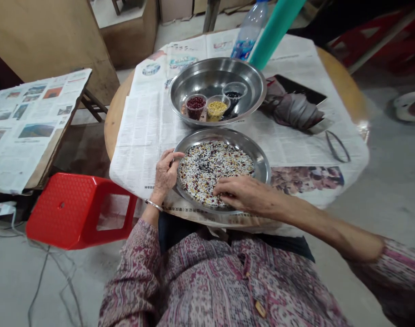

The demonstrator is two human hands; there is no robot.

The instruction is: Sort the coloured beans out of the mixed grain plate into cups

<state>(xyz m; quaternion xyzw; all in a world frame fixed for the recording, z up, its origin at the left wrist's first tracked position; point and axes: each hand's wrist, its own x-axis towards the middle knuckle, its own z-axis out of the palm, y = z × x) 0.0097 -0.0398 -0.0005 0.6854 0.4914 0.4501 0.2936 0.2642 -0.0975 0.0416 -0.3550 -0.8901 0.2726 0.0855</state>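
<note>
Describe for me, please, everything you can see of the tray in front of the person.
The tray is round, shallow and shiny, seemingly steel, with sloping sides. It sits roughly level over newspaper, on the near side of the bowl. Mixed white, yellow, dark red and black grains cover much of its bottom. The left hand holds its left rim; the right hand reaches over the near right side, fingertips at the grains.

Plate (pixel 264 169) on surface (pixel 117 119), before bowl (pixel 193 76). Grains (pixel 202 170) in plate. Cups (pixel 217 109) in bowl. Bottle (pixel 250 32) behind, umbrella (pixel 294 110) right. Stool (pixel 62 210) left of surface.
</note>
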